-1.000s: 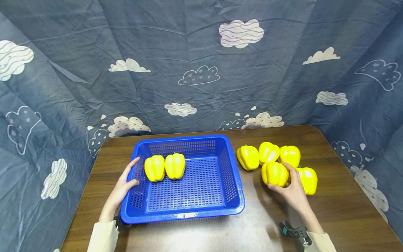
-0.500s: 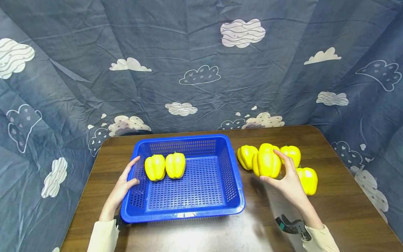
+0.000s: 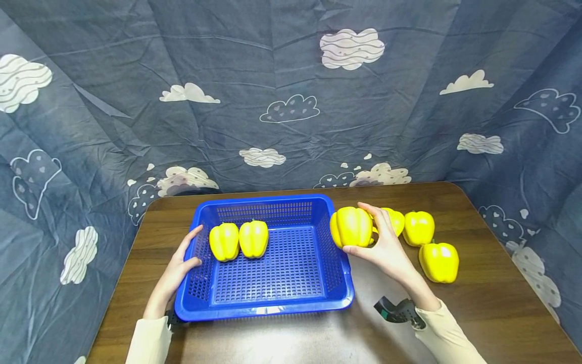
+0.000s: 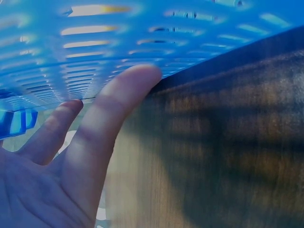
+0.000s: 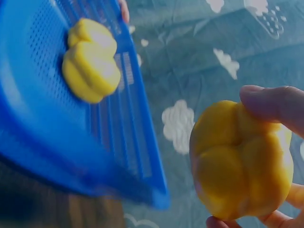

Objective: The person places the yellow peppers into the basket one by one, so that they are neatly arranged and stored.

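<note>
My right hand (image 3: 386, 247) grips a yellow bell pepper (image 3: 351, 227) between thumb and fingers, above the right rim of a blue plastic basket (image 3: 263, 309). In the right wrist view this bell pepper (image 5: 242, 161) hangs with its lobed end showing. My left hand (image 3: 175, 268) lies against the basket's left side, thumb and fingers spread. The left wrist view has its thumb (image 4: 114, 109) extended along the slotted outer wall. Inside the basket, at the left, two yellow bell peppers (image 3: 224, 242) (image 3: 253, 238) stand side by side.
Right of the basket, several more yellow bell peppers (image 3: 438, 262) rest on the brown wooden table (image 3: 495, 303). At least one is partly hidden behind my right hand. A dark blue cloud-patterned curtain (image 3: 291, 50) hangs behind the table and along both sides.
My right hand has lifted the bell pepper from the group on the right and carried it left to the basket's right rim. My left hand has stayed in place.
</note>
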